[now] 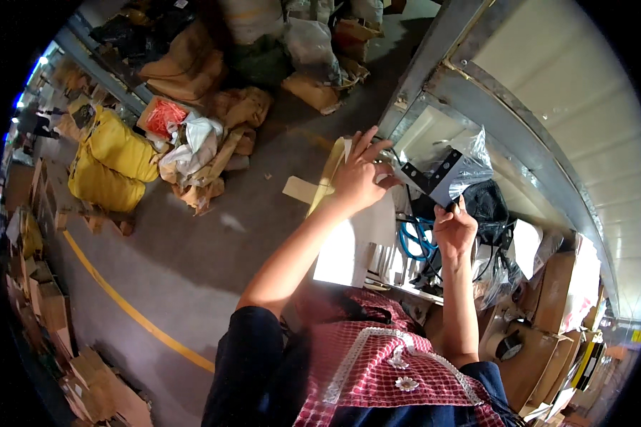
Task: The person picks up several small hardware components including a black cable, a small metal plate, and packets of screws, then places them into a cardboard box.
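Note:
An angled metal bracket (pixel 442 186), with black faces, a grey side and a row of round holes, is raised in front of me. My right hand (pixel 454 231) pinches its lower corner between thumb and fingers. At the bracket's left end is my left hand (pixel 362 176), thumb and index finger closed on its edge while the other fingers stick up. Exactly where the left fingertips touch is hard to make out. Behind the bracket shows a clear plastic bag (pixel 475 160). Below it are a coiled blue cable (pixel 415 238) and a black bag (pixel 486 206).
A grey metal frame (pixel 424 67) rises close beyond my hands, beside a pale panel wall (pixel 570 85). Cardboard boxes (pixel 541 352) crowd the right side. Across the floor lie yellow sacks (pixel 114 164), an open box of red material (pixel 165 116) and crumpled brown paper (pixel 241 110).

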`<state>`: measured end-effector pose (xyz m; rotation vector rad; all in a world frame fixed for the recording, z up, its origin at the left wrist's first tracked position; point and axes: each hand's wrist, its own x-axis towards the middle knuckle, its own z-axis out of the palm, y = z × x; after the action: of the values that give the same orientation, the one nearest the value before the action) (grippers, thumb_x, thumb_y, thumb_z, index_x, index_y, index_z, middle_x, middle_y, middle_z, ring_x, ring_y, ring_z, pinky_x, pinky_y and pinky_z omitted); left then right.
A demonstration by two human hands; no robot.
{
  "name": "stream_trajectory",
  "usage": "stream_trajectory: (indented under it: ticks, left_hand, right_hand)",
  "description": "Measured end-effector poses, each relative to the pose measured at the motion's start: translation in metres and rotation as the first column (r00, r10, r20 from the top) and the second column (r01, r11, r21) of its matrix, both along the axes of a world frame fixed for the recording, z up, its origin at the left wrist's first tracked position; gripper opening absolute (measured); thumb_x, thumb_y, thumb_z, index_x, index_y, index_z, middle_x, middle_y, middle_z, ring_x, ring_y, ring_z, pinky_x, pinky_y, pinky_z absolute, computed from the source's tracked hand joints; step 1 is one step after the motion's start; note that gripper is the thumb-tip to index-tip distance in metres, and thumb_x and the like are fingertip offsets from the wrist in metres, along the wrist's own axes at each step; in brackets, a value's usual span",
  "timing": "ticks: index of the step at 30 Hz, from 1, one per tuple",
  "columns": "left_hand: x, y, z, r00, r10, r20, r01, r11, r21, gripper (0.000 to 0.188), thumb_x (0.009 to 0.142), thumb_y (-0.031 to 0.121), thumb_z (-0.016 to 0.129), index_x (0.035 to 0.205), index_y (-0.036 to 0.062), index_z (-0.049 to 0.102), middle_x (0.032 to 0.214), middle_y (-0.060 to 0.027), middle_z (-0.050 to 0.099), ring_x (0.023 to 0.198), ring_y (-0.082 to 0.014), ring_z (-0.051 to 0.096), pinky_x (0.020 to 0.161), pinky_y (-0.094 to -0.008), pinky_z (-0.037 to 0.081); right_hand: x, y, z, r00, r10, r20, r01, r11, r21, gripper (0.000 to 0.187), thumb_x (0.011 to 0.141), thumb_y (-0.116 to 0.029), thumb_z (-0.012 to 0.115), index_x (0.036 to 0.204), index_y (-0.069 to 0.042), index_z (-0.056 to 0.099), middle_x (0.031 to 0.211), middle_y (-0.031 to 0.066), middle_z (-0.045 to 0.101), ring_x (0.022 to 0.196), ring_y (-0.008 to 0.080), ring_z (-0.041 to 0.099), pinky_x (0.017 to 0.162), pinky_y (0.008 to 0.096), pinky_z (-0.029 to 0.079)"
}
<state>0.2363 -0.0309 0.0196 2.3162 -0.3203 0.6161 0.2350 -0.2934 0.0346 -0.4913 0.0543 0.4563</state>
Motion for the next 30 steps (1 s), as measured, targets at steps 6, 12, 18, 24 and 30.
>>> stream_trajectory:
  ticks: [6,12,18,24,30]
  left_hand:
    - [0.003,0.008,0.002,0.995,-0.100,0.026,0.098,0.994,0.040,0.011,0.076,0.029,0.084,0.079,0.0192,0.080,0.141,0.0008,0.057,0.150,-0.0297,0.026,0.126,-0.0525,0.013]
    - [0.007,0.014,0.016,0.987,-0.156,0.044,0.146,0.974,0.174,0.008,0.079,0.023,0.080,0.075,0.0156,0.078,0.146,-0.0011,0.053,0.150,-0.0309,0.025,0.126,-0.0515,0.014]
    - [-0.003,0.042,-0.006,0.989,-0.133,-0.061,0.146,0.916,0.373,0.017,0.083,0.010,0.073,0.066,0.0071,0.069,0.150,-0.0057,0.050,0.152,-0.0330,0.023,0.125,-0.0492,0.020]
    - [0.025,0.047,-0.003,0.968,0.142,0.208,-0.201,0.934,0.296,0.017,0.092,0.024,0.068,0.096,0.0104,0.078,0.137,-0.0157,0.058,0.144,-0.0367,0.036,0.121,-0.0571,0.020]
    - [0.076,0.046,-0.012,0.878,0.456,-0.146,-0.384,0.852,0.356,0.042,0.105,0.036,0.046,0.124,0.0041,0.065,0.113,-0.0229,0.069,0.117,-0.0434,0.059,0.112,-0.0497,0.036]
  right_hand:
    - [-0.004,-0.011,0.000,0.999,-0.038,-0.004,0.038,0.998,0.052,0.044,0.080,0.008,0.065,0.123,0.000,0.056,0.105,0.0157,0.066,0.078,0.0260,0.064,0.068,0.0235,0.061]
    - [-0.010,-0.014,0.005,0.999,-0.032,0.017,0.031,0.998,0.057,0.043,0.079,0.007,0.066,0.120,-0.002,0.057,0.100,0.0132,0.065,0.076,0.0217,0.062,0.065,0.0234,0.058]
    - [-0.010,-0.049,0.033,0.993,-0.117,0.031,0.111,0.981,0.159,0.042,0.081,-0.003,0.071,0.122,-0.002,0.060,0.107,0.0132,0.064,0.081,0.0168,0.062,0.068,0.0249,0.057]
    - [0.001,-0.053,0.049,0.919,-0.304,0.250,0.364,0.899,-0.244,0.053,0.076,0.004,0.067,0.127,-0.004,0.056,0.116,0.0130,0.066,0.098,0.0250,0.066,0.088,0.0372,0.057]
    - [0.005,0.003,0.025,0.973,-0.184,0.142,0.220,0.927,-0.305,0.032,0.079,0.009,0.067,0.103,-0.009,0.059,0.092,0.0114,0.070,0.072,0.0218,0.068,0.085,0.0424,0.058]
